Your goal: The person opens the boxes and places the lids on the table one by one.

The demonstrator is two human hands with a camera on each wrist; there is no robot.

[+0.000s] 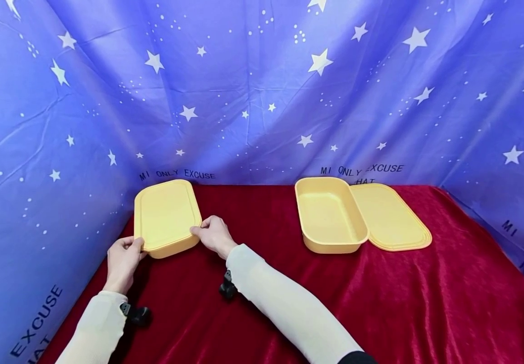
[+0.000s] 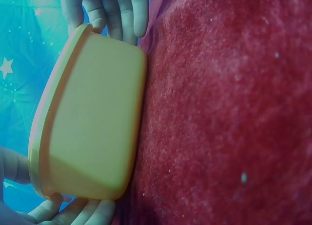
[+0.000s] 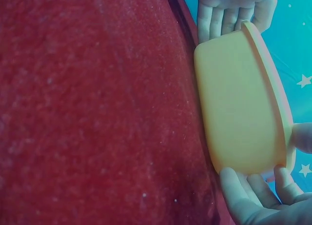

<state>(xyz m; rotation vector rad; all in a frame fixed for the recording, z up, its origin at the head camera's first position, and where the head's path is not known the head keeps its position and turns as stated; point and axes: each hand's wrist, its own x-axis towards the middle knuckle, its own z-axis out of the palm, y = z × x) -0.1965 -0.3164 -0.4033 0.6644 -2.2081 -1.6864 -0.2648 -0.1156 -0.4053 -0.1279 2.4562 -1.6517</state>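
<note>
A yellow lidded box (image 1: 167,217) sits on the red velvet cloth (image 1: 380,303) at the left. My left hand (image 1: 130,247) grips its near left end, thumb on the lid rim. On its right side my right hand (image 1: 207,232) holds the box the same way. The left wrist view has the box (image 2: 92,122) side-on, with left fingers (image 2: 78,213) under its end and the right hand (image 2: 112,15) at the far end. From the right wrist, the box (image 3: 239,103) appears between right fingers (image 3: 253,191) and the left hand (image 3: 234,12).
An open yellow box (image 1: 330,215) stands at the back right, its lid (image 1: 391,217) lying flat beside it and tucked under its right rim. A blue star-printed curtain (image 1: 262,91) closes off the back and both sides of the cloth.
</note>
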